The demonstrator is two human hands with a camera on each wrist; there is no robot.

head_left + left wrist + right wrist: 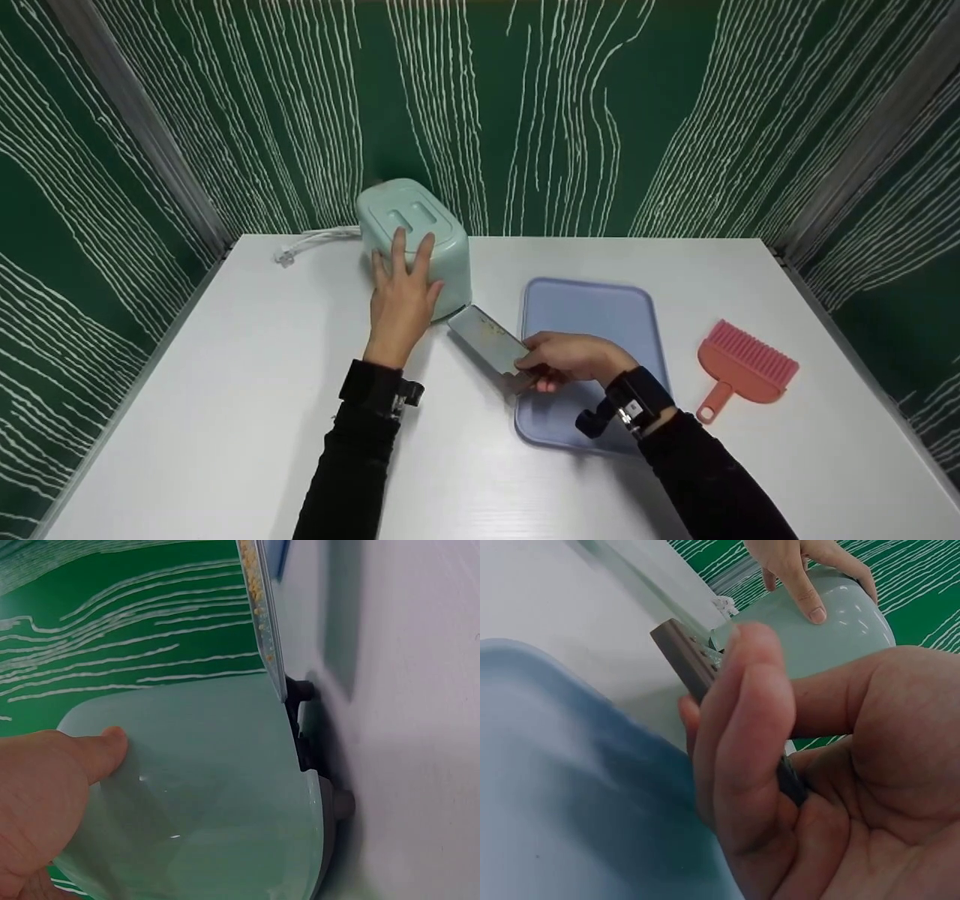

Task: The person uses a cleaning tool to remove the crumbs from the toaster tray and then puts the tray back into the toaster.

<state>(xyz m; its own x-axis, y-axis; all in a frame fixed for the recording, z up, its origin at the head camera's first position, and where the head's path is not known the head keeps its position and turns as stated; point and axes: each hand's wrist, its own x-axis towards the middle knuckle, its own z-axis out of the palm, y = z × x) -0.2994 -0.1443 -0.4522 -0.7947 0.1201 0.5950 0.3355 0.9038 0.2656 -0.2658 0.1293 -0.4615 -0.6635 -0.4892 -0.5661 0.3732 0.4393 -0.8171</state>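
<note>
A pale green toaster (420, 247) stands at the back left of the white table, two slots on top. My left hand (401, 300) rests on it with fingers spread and straight over its upper side; the left wrist view shows the thumb (112, 750) against its smooth wall. My right hand (574, 356) pinches the dark end of a flat crumb tray (491, 341), which holds yellowish crumbs. The tray's far end is right at the toaster's lower edge, tilted in the left wrist view. In the right wrist view, fingers curl around the tray's dark handle (684, 660).
A blue serving tray (592, 300) lies under my right hand and wrist. Farther right is a coral hand brush (742, 367) with pink bristles. The toaster's white cord and plug (285, 256) lie to its left. Green walls with white lines surround the table.
</note>
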